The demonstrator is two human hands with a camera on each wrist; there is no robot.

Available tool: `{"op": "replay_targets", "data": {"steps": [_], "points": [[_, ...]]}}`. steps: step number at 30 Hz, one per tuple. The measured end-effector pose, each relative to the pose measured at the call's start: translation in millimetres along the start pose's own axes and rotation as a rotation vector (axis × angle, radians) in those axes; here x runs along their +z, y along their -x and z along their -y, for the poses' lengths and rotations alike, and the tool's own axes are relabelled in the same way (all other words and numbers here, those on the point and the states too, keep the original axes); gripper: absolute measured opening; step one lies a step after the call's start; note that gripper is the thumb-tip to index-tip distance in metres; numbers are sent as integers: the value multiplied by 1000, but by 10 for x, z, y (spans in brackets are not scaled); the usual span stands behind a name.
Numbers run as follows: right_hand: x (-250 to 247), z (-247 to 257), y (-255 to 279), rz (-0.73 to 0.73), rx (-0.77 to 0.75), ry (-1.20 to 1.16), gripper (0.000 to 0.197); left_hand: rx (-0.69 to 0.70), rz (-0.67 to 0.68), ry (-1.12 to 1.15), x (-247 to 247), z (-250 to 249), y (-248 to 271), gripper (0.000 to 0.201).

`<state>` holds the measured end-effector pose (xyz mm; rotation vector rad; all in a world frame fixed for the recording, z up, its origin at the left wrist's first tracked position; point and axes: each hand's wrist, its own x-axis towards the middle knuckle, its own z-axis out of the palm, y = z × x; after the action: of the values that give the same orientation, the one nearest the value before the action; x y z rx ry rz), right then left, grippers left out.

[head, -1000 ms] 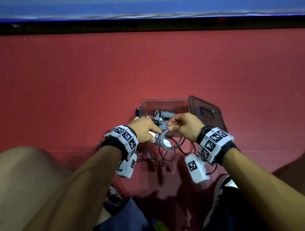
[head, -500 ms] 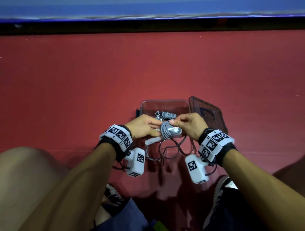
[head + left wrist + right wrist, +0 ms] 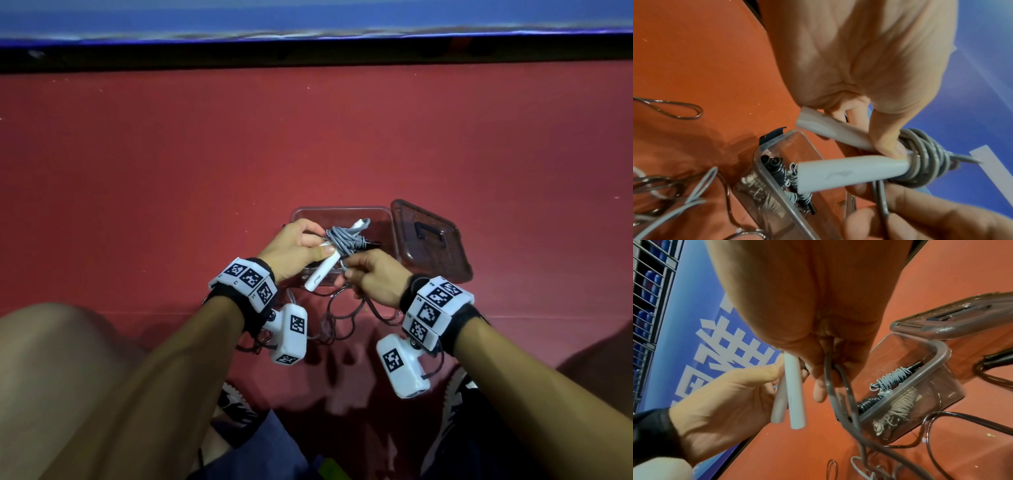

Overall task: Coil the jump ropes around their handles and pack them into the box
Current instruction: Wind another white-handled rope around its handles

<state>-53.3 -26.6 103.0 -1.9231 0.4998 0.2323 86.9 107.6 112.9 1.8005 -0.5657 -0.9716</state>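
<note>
The near wall of the box [image 3: 342, 209] is hidden behind both hands in the head view, and its coiled ropes [image 3: 892, 376] show only in part. The right hand [image 3: 376, 281] covers where it pinches the grey rope [image 3: 342, 240]. The far banner [image 3: 308, 20] is blurred.

The head camera is looking forward and down from above, taking in both forearms, the red floor [image 3: 308, 137] and, farther off, the blue wall [image 3: 308, 20] at the top edge. The left wrist camera is sitting very near under the left hand [image 3: 869, 65], facing along the palm toward the fingers, with floor to one side and blue wall to the other. The right wrist camera is doing the same under the right hand [image 3: 807, 296] (its lower corner is looking soft, possibly a wrist strap). All three views are sharing the white handles [image 3: 322, 270] and the clear box [image 3: 342, 214].
</note>
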Motion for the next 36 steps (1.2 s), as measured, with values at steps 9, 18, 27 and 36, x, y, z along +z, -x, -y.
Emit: {"op": "replay_targets", "data": {"steps": [9, 18, 27, 36], "points": [[116, 113, 6, 63, 80, -82, 24, 41, -144, -427, 21, 27, -6, 18], [23, 117, -36, 74, 56, 192, 10, 71, -123, -839, 89, 64, -20, 16], [-38, 124, -34, -16, 61, 142, 18, 182, 51, -1163, 136, 85, 26, 14], [-98, 91, -40, 30, 38, 211, 20, 222, 180, -1154, 91, 51, 44, 15]]}}
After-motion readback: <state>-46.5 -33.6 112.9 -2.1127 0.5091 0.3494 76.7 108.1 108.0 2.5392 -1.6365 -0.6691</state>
